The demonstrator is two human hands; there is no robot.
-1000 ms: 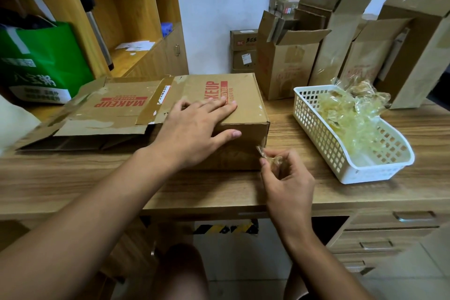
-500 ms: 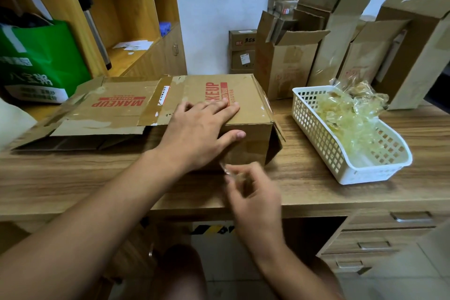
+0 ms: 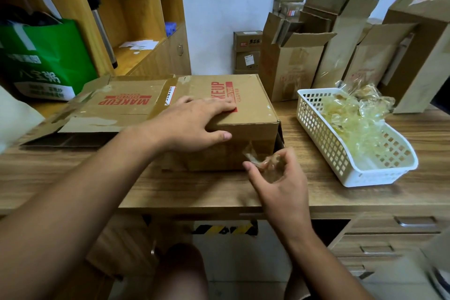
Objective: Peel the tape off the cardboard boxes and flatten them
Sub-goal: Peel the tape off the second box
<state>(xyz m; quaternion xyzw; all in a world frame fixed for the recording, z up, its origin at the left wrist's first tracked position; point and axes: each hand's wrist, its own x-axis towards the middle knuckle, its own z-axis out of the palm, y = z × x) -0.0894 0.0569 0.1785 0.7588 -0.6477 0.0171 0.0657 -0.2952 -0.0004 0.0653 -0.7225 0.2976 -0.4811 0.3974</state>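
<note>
A brown cardboard box [image 3: 248, 102] printed "MAKEUP" in red lies on the wooden desk [image 3: 194, 190], its left flaps spread open. My left hand [image 3: 194, 122] rests flat on the box top, thumb over the front edge. My right hand [image 3: 280, 178] is just in front of the box's front right corner and pinches a crumpled strip of clear tape [image 3: 258, 159]. The strip's far end still touches the box's front face.
A white plastic basket [image 3: 365, 173] at the right holds a heap of crumpled clear tape [image 3: 353, 117]. Several opened cardboard boxes [image 3: 294, 63] stand along the back wall. A green bag [image 3: 43, 61] and wooden shelves [image 3: 136, 7] are at the left. Desk drawers [image 3: 401, 226] sit lower right.
My right hand swung left along the box's front and came back toward the front right corner with the tape strip. The right end flap of the box came loose. My left hand stayed put.
</note>
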